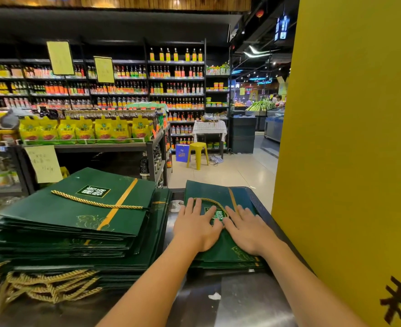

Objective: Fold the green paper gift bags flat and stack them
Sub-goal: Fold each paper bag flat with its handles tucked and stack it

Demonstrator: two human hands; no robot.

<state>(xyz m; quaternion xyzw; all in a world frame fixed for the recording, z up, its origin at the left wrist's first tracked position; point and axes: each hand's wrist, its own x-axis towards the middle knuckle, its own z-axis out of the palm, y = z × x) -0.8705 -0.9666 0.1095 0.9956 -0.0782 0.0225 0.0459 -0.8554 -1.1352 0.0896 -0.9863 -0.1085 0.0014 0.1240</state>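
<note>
A small stack of flat green paper gift bags (220, 193) with gold rope handles lies on the metal counter (246, 300) ahead of me. My left hand (196, 224) and my right hand (247, 228) both press flat on the top bag, fingers straight, side by side over its label. The top bag's gold rope handle (212, 201) loops between my fingers. To the left stands a tall stack of flat green gift bags (76, 213), with several gold handles (41, 284) spilling out at its near end.
A large yellow board (350, 138) stands close on the right, along the counter's edge. Shop shelves with yellow pouches (83, 131) and bottles lie behind the tall stack. A yellow stool (197, 154) stands in the aisle beyond. A white paper scrap (214, 296) lies on the counter.
</note>
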